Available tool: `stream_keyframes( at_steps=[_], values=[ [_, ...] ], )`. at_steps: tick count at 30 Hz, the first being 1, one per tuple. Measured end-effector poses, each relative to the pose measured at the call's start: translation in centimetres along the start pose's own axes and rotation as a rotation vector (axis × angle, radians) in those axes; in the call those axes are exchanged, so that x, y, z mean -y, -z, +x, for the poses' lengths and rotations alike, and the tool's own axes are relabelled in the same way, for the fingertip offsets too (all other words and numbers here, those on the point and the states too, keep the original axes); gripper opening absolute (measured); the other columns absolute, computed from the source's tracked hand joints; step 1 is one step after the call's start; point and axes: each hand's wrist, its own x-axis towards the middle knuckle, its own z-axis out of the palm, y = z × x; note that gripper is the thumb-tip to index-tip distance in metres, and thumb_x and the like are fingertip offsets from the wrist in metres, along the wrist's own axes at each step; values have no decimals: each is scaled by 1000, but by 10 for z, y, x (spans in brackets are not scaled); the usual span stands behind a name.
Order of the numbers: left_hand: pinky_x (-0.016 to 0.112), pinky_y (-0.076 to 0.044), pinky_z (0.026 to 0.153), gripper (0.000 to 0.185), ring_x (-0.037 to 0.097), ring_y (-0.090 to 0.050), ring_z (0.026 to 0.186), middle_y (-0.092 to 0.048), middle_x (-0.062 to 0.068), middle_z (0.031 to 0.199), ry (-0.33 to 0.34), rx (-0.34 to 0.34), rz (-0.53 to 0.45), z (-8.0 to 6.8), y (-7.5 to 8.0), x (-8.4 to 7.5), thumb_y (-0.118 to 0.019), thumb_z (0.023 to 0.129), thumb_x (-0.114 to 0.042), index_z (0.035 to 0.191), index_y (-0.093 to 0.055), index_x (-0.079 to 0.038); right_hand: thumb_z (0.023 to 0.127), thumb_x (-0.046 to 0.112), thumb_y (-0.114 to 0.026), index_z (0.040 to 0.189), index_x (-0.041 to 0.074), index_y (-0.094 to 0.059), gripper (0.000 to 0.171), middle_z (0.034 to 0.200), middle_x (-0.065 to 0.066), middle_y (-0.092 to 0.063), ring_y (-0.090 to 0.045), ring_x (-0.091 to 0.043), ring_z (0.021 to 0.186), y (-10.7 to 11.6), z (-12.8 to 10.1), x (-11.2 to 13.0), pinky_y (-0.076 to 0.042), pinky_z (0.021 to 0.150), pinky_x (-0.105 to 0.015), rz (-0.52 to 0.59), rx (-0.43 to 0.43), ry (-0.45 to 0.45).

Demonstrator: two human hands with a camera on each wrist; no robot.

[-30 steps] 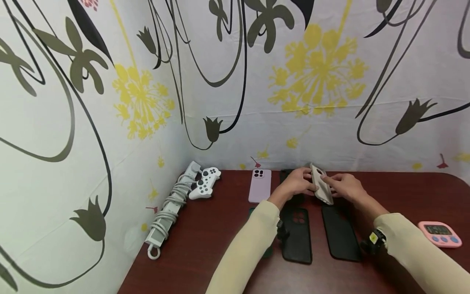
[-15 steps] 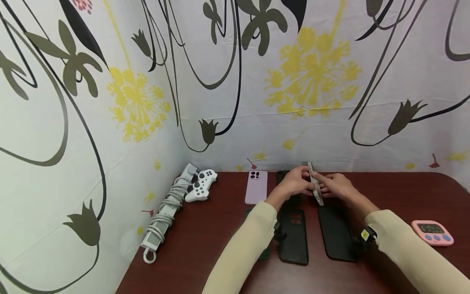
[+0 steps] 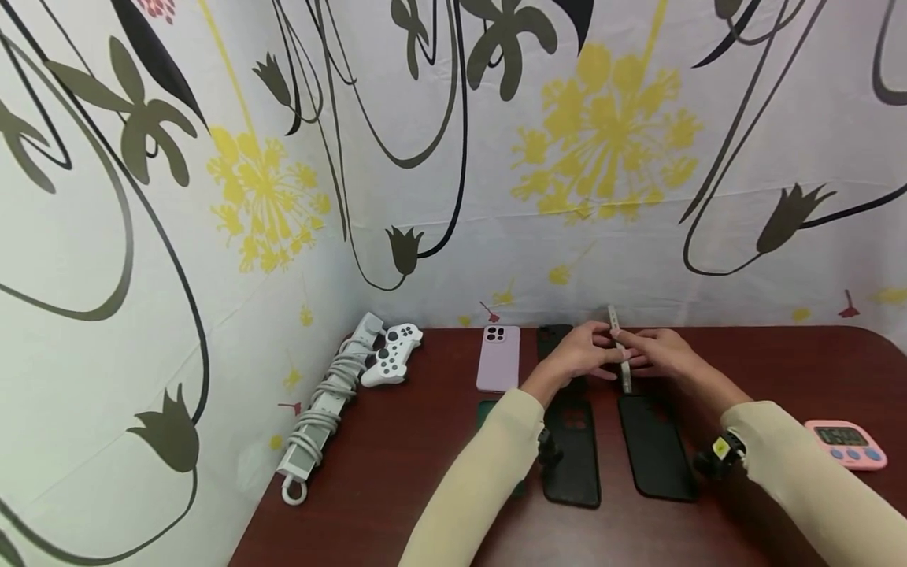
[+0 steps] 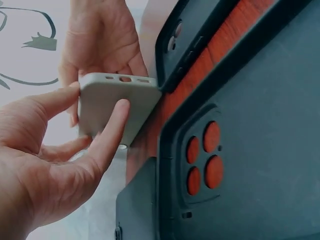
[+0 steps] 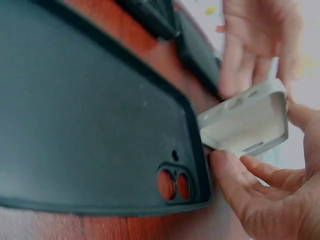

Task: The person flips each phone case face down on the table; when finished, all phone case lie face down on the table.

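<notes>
Along the left wall a white power strip (image 3: pixel 322 409) with its cord wound round it is laid, and a white game controller (image 3: pixel 392 364) is propped at its far end, both kept off the working area. Next, a lilac phone case (image 3: pixel 499 358) is set flat, back up, near the wall. Two black cases are laid side by side nearer the person, the left black case (image 3: pixel 571 449) and the right black case (image 3: pixel 656 446), backs up with camera cut-outs showing, seemingly lined up as a row.

Above the gap between them a pale grey phone case (image 3: pixel 619 354) is held on edge, clear of the table (image 3: pixel 397 472), so that its sides can be reached from both directions. It is pinched by the left hand (image 3: pixel 581 354), thumb on one face and fingers (image 4: pixel 107 135) on the other. It is gripped from the opposite side by the right hand (image 3: pixel 662 356), fingers curled about its rim. At the far right a pink timer (image 3: pixel 846 443) is left facing the person.
</notes>
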Motion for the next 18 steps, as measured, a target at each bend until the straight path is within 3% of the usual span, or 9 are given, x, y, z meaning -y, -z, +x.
stream_keyframes(
  at_steps=[4, 8, 11, 18],
  values=[
    [48, -66, 88, 61, 32, -73, 112, -61, 15, 144, 41, 4, 94, 3, 0, 4, -77, 99, -27, 154, -52, -17, 107, 64, -45, 161, -15, -23, 98, 153, -35, -47, -68, -20, 120, 2, -3, 1, -62, 101, -44, 2, 23, 16],
    [43, -65, 88, 65, 29, -73, 113, -64, 11, 142, 65, -4, 141, 5, -3, 4, -77, 99, -38, 155, -51, -16, 109, 59, -46, 163, -9, -24, 89, 163, -36, -34, -60, -30, 133, 4, -6, 2, -62, 100, -42, 27, -23, 42],
    [43, -65, 88, 66, 28, -72, 114, -65, 10, 140, 64, -9, 151, 7, -8, 3, -76, 99, -40, 154, -51, -14, 110, 55, -48, 163, -7, -29, 84, 163, -35, -36, -60, -28, 132, 5, -8, 2, -64, 97, -40, 24, -64, 62],
    [50, -66, 87, 61, 32, -75, 108, -70, 10, 119, 61, -64, 94, 5, -18, 7, -78, 97, -35, 146, -55, -6, 110, 55, -48, 163, -3, -33, 80, 161, -35, -40, -67, -19, 121, 4, -11, -2, -65, 94, -43, 43, -54, 69]
  ],
)
